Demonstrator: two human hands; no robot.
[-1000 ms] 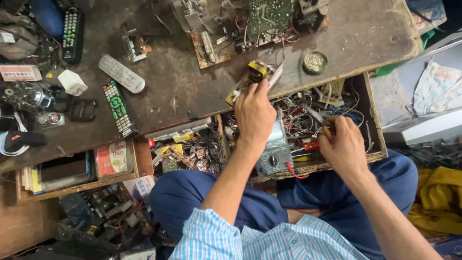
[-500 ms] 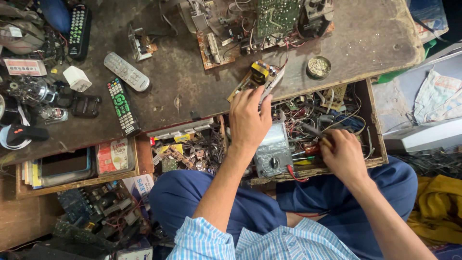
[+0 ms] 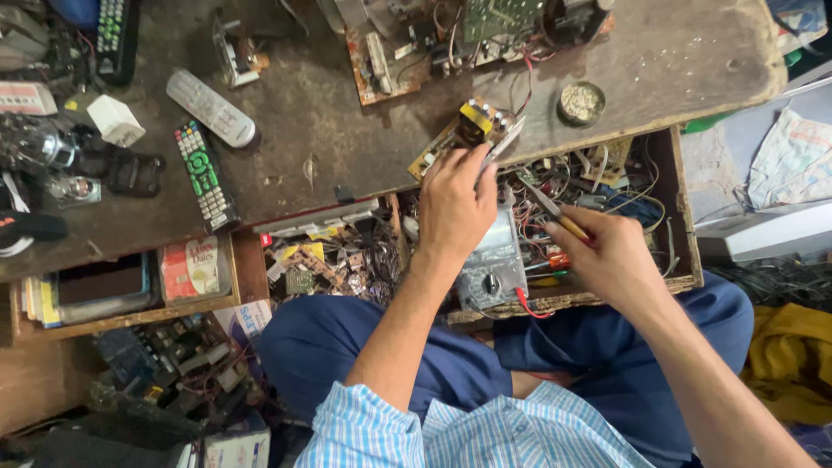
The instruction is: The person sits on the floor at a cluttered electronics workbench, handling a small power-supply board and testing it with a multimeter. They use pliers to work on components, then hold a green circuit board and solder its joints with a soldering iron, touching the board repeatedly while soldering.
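Your left hand (image 3: 455, 204) is closed on slim metal tweezers (image 3: 503, 143), pinched between thumb and fingers, their tips resting on the small circuit board (image 3: 459, 134) with the yellow transformer at the bench's front edge. Your right hand (image 3: 611, 256) is wrapped around a tool with a yellow handle (image 3: 559, 217), its metal tip pointing up toward that board but not touching it. Below, the multimeter (image 3: 494, 264) lies in the open drawer (image 3: 680, 217) among loose wires. By the look of it you are mid-job: board steadied, tool ready, the joint itself not yet touched. A round tin (image 3: 581, 102) sits near.
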